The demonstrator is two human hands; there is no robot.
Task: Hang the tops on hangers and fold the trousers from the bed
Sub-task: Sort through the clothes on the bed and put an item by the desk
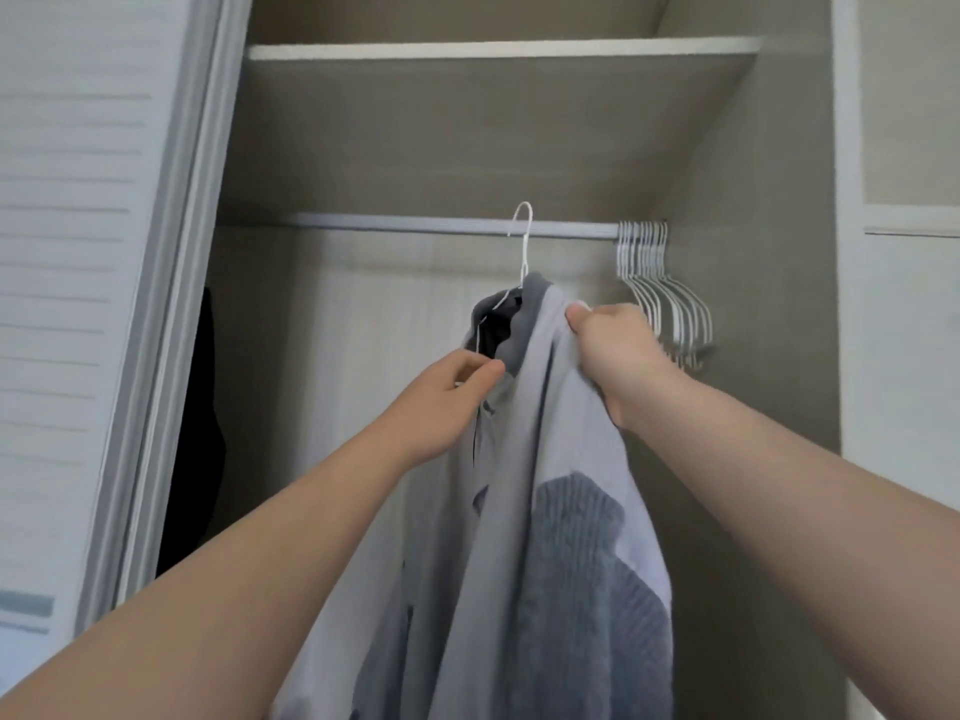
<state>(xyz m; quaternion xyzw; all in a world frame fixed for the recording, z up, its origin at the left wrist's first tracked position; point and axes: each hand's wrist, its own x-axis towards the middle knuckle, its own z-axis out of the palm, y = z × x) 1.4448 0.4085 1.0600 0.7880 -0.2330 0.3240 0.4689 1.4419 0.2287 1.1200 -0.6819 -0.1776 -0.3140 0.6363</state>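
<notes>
The grey top (545, 459), seemingly soft, light and apt to slip, droops from a hanger (522, 241) at the rail (405, 224), the left hand (441, 407) pinching at its collar and the right hand (618, 356) gripping its shoulder, both sensible holds.

a home is indicated, at a built-in wardrobe: a white hanging rail (415, 226) is fixed just above the gripped grey top (519, 459), a bunch of empty white hangers (647, 252) is hung just right of the grip, a shelf (498, 48) is set high above it, and a louvred sliding door (67, 252) is seen well to its left.
</notes>
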